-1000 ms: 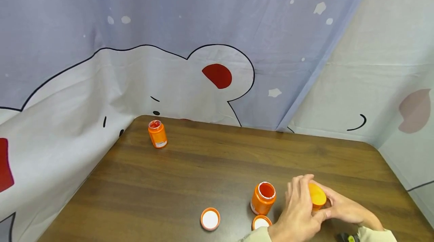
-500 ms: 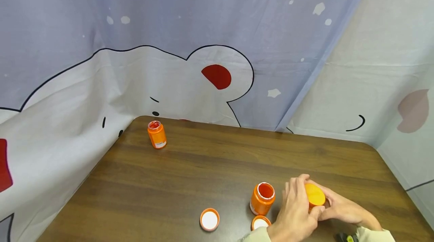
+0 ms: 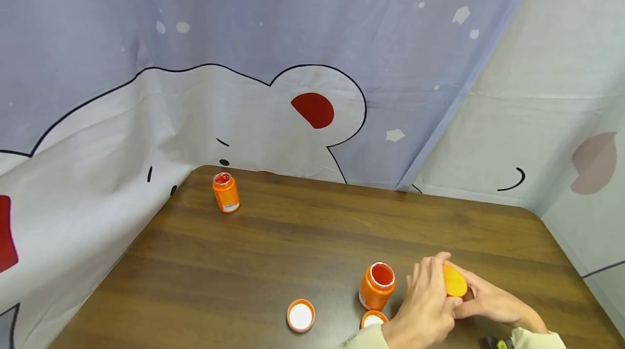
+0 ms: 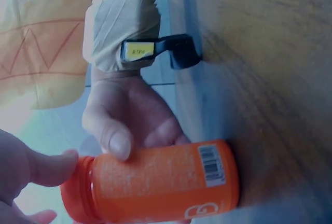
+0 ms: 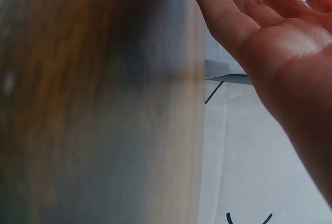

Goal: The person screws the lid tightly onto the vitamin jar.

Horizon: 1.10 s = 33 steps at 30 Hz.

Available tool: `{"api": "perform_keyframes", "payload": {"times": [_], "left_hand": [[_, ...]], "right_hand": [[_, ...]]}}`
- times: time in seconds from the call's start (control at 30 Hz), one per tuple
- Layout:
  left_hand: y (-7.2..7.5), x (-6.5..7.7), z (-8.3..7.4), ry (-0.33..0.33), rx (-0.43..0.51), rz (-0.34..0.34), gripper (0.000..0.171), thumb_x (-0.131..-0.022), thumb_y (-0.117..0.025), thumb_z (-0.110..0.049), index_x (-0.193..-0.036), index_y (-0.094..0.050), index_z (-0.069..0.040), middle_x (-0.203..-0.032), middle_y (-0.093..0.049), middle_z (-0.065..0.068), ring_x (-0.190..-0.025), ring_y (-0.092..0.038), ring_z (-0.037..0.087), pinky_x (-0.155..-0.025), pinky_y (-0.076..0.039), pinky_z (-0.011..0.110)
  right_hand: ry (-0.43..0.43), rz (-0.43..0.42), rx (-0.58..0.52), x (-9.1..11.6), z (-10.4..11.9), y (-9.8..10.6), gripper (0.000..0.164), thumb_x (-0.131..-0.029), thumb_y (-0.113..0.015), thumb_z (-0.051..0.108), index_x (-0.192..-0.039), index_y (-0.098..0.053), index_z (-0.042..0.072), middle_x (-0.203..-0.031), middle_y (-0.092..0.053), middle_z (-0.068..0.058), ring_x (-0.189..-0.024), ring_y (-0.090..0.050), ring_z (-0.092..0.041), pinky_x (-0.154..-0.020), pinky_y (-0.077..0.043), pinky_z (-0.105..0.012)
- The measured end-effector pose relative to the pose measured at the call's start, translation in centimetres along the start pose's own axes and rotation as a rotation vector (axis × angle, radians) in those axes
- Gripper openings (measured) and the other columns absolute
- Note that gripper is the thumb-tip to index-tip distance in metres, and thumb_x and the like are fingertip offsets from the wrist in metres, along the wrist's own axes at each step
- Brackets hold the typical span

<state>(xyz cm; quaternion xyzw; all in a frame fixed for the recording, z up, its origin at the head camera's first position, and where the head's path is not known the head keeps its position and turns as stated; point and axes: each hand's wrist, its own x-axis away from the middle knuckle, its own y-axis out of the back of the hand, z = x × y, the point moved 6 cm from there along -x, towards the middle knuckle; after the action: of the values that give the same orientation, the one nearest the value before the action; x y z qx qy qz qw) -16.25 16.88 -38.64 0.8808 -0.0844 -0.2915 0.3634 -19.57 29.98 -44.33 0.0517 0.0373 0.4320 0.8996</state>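
Note:
Both hands are on an orange jar (image 4: pixel 155 182) at the right front of the table. My left hand (image 3: pixel 422 305) grips its orange cap (image 3: pixel 455 281); in the left wrist view, the left thumb (image 4: pixel 52 168) presses the cap's side. My right hand (image 3: pixel 498 299) is wrapped round the jar's body, which bears a white barcode label. That body is mostly hidden by the hands in the head view. In the right wrist view my right palm shows at upper right, with the jar out of frame. An uncapped orange jar (image 3: pixel 373 296) stands just left of the hands.
Two orange caps lie white inside up: one cap (image 3: pixel 300 316) left of the near jar, another cap (image 3: pixel 373 318) beside its base, partly covered by the left sleeve. Another uncapped orange jar (image 3: pixel 226 193) stands at the far left corner. A patterned curtain (image 3: pixel 254 121) borders the wooden table (image 3: pixel 254 262).
Both hands stay nearly in place on the jar. The cap's top has tilted slightly, and the left fingers have shifted a little over it. The other jars and caps stay put.

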Motion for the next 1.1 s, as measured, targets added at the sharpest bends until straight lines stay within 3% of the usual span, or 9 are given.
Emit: {"api": "perform_keyframes", "payload": {"times": [0.1, 0.37, 0.5, 0.57, 0.73, 0.83, 0.93, 1.1], "left_hand": [[-0.05, -0.25, 0.1, 0.029, 0.018, 0.049, 0.071, -0.076, -0.072, -0.02, -0.133, -0.03, -0.021, -0.116, -0.045, -0.008, -0.103, -0.043, 0.005, -0.08, -0.039, 0.023], [0.0, -0.46, 0.13, 0.02, 0.01, 0.123, 0.072, -0.077, -0.071, -0.017, -0.135, -0.029, -0.023, -0.119, -0.046, -0.009, -0.104, -0.044, 0.003, -0.083, -0.04, 0.023], [-0.04, -0.39, 0.26, 0.019, 0.029, 0.16, 0.081, -0.077, -0.072, -0.02, -0.139, -0.021, -0.026, -0.122, -0.044, -0.009, -0.107, -0.044, 0.004, -0.085, -0.041, 0.026], [-0.09, -0.36, 0.33, 0.019, 0.041, 0.169, 0.087, -0.076, -0.074, -0.025, -0.141, -0.017, -0.027, -0.125, -0.042, -0.009, -0.11, -0.042, 0.004, -0.086, -0.042, 0.028], [0.0, -0.12, 0.47, 0.035, 0.038, 0.097, 0.091, -0.07, -0.076, -0.042, -0.14, -0.02, -0.025, -0.124, -0.041, -0.006, -0.107, -0.043, 0.007, -0.085, -0.041, 0.02], [0.09, 0.0, 0.53, 0.058, 0.014, 0.019, 0.086, -0.068, -0.078, -0.041, -0.136, -0.028, -0.022, -0.117, -0.043, -0.006, -0.101, -0.043, 0.006, -0.082, -0.04, 0.015], [0.0, -0.02, 0.62, 0.083, 0.007, -0.027, 0.084, -0.066, -0.079, -0.04, -0.132, -0.032, -0.021, -0.111, -0.044, -0.007, -0.097, -0.044, 0.004, -0.079, -0.041, 0.014], [0.03, -0.04, 0.84, 0.102, 0.01, -0.043, 0.081, -0.068, -0.077, -0.045, -0.132, -0.032, -0.021, -0.108, -0.048, -0.009, -0.093, -0.049, 0.003, -0.07, -0.043, 0.015]], "right_hand": [[-0.044, -0.025, 0.006, 0.11, -0.19, 0.1, 0.073, -0.08, -0.053, -0.012, -0.143, -0.019, 0.006, -0.123, -0.052, -0.01, -0.103, -0.057, -0.018, -0.086, -0.048, -0.033], [-0.016, -0.005, 0.03, 0.16, -0.16, 0.08, 0.067, -0.081, -0.052, -0.014, -0.14, -0.023, 0.002, -0.118, -0.054, -0.011, -0.099, -0.058, -0.019, -0.083, -0.049, -0.034], [-0.036, -0.018, 0.027, 0.29, -0.37, 0.22, 0.069, -0.082, -0.052, -0.014, -0.141, -0.02, 0.003, -0.124, -0.052, -0.009, -0.103, -0.056, -0.017, -0.087, -0.047, -0.031], [0.001, -0.005, 0.045, 0.29, -0.21, 0.21, 0.071, -0.083, -0.052, -0.013, -0.142, -0.015, 0.0, -0.131, -0.048, -0.009, -0.109, -0.053, -0.017, -0.09, -0.045, -0.03], [0.057, 0.015, 0.047, 0.35, 0.02, 0.1, 0.073, -0.087, -0.052, -0.006, -0.146, -0.011, 0.004, -0.141, -0.04, -0.002, -0.118, -0.048, -0.016, -0.094, -0.042, -0.028], [0.024, 0.006, 0.033, 0.55, -0.11, 0.17, 0.07, -0.09, -0.053, 0.003, -0.147, -0.013, 0.014, -0.142, -0.037, 0.007, -0.12, -0.045, -0.012, -0.093, -0.043, -0.028], [0.007, 0.001, 0.048, 0.66, -0.18, 0.26, 0.07, -0.091, -0.054, 0.008, -0.147, -0.012, 0.011, -0.143, -0.034, 0.011, -0.122, -0.042, -0.008, -0.091, -0.044, -0.028], [-0.003, -0.013, 0.05, 0.59, -0.3, 0.27, 0.074, -0.086, -0.053, -0.005, -0.146, -0.012, 0.006, -0.141, -0.036, 0.012, -0.12, -0.043, -0.005, -0.091, -0.044, -0.026]]}}
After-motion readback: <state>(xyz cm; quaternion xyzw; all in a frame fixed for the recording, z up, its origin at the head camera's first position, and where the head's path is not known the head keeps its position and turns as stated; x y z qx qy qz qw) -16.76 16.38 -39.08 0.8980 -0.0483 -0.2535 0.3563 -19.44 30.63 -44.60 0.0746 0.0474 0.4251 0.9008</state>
